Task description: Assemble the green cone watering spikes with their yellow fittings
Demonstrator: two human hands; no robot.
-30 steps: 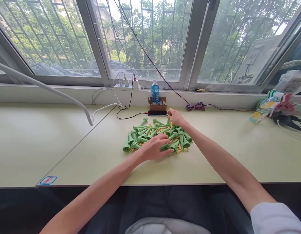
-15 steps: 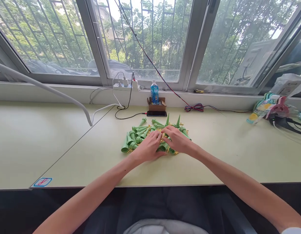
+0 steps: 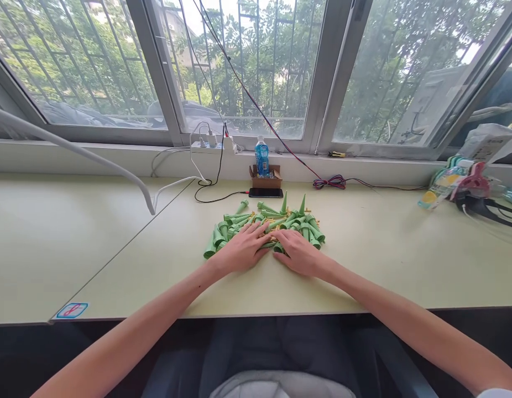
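A pile of green plastic cone-shaped spikes [image 3: 306,228] lies mid-table, mixed with small yellow pieces [image 3: 308,210] whose kind I cannot make out. Two of the cones stand point up at the back, one of them a green spike [image 3: 302,205]. My left hand [image 3: 243,247] rests palm down over the near left of the pile, fingers stretched and apart. Beside it, my right hand [image 3: 296,251] lies on the near right, its fingers extended toward the left hand. The hands cover the cones beneath them.
Behind the pile are a phone [image 3: 265,193] on a cable and a small cardboard box [image 3: 273,179] with a blue bottle [image 3: 261,157]. A power strip [image 3: 200,147] sits on the sill. Bundled wire [image 3: 330,182] and a white lamp arm [image 3: 115,166] flank the pile.
My right hand has drawn back toward me, uncovering cones on the right. My left hand has shifted slightly left, and its fingers are more spread.
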